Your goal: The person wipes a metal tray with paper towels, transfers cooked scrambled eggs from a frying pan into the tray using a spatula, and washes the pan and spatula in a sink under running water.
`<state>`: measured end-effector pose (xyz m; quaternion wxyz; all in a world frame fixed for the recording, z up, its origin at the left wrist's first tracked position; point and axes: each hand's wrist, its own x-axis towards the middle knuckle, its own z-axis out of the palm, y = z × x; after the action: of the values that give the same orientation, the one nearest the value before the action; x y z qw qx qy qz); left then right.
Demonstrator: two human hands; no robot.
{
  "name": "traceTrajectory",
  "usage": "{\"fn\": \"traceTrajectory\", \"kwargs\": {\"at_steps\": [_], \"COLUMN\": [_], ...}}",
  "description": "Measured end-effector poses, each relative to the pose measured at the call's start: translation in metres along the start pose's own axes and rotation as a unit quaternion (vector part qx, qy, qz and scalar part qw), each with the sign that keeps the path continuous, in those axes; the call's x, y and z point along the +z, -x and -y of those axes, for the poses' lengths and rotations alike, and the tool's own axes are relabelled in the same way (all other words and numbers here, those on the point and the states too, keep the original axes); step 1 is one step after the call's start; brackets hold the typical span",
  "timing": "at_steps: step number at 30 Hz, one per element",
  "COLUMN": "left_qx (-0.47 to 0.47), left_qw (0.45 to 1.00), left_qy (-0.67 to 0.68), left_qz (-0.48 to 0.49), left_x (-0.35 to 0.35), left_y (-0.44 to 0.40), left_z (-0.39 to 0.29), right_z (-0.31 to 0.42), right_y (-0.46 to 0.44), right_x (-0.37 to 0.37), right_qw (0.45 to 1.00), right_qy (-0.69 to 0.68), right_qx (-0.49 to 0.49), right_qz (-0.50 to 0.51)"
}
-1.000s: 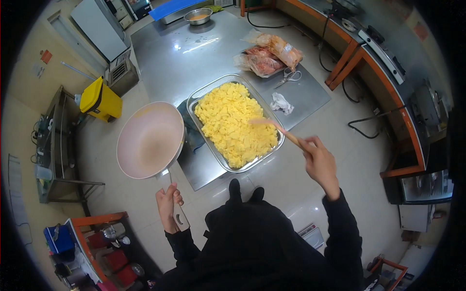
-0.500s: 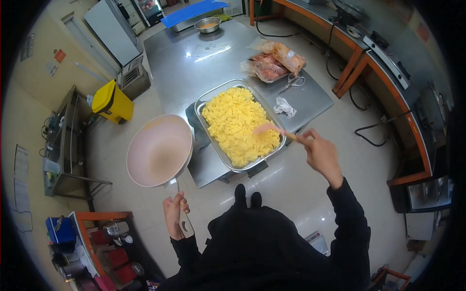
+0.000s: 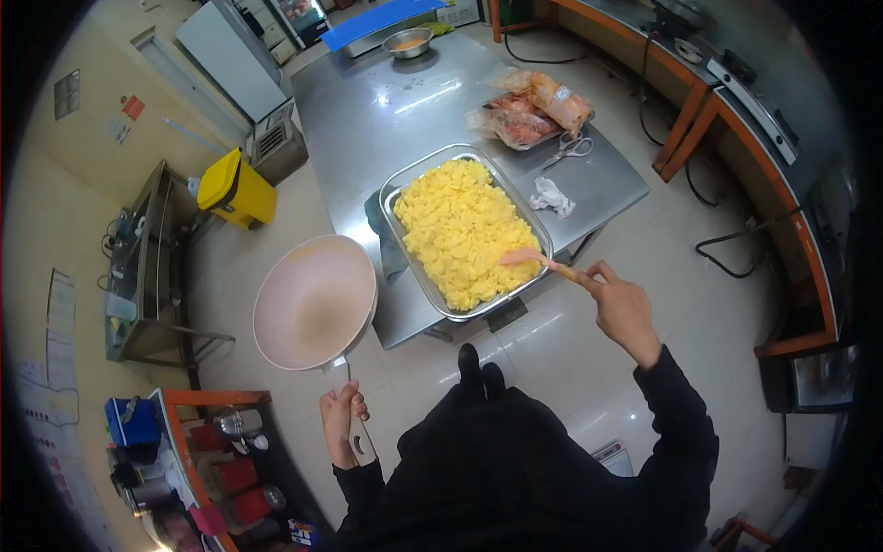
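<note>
My left hand is closed round the metal handle of a frying pan, whose pale pink inside faces up with only faint residue. The pan hangs beside the table's left front corner. My right hand grips the wooden handle of a spatula; its pink head touches the scrambled eggs near their right front edge. These yellow eggs fill a rectangular metal tray at the table's front edge. Under the tray's left side pokes out a dark cloth.
On the steel table lie bagged meat, scissors and a crumpled white tissue. A metal bowl stands at the far end. Left on the floor is a yellow bin; orange-framed counters run along the right.
The spatula head has moved toward the tray's front right edge, with my right hand slightly lower. The pan stays in my left hand. The whole view has shifted slightly.
</note>
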<state>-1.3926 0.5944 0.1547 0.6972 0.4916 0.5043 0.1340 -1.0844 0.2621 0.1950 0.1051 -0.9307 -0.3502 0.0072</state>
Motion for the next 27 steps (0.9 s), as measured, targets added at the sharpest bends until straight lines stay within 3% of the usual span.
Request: {"fn": "traceTrajectory", "kwargs": {"at_steps": [4,8,14,17,27], "left_qx": [-0.010,-0.014,-0.021,-0.018,-0.021], "left_qw": [1.000,1.000,0.999,0.999,0.997], "left_qy": [0.008,0.011,0.021,0.029,0.059], "left_qz": [-0.010,-0.019,-0.026,-0.033,-0.051], "left_x": [-0.001,-0.005,-0.009,-0.011,-0.016], "left_y": [0.007,0.015,0.025,0.030,0.048], "left_z": [0.010,0.018,0.025,0.029,0.044], "right_z": [0.018,0.045,0.054,0.059,0.069], "right_y": [0.025,0.023,-0.023,-0.034,-0.025], "right_x": [-0.013,0.024,0.072,0.075,0.102], "right_qw": [0.998,0.996,0.988,0.987,0.975], "right_qy": [-0.041,-0.075,-0.129,-0.132,-0.171], "right_qx": [0.038,0.031,0.059,0.086,0.098], "right_qz": [-0.023,0.023,-0.056,-0.033,-0.098]}}
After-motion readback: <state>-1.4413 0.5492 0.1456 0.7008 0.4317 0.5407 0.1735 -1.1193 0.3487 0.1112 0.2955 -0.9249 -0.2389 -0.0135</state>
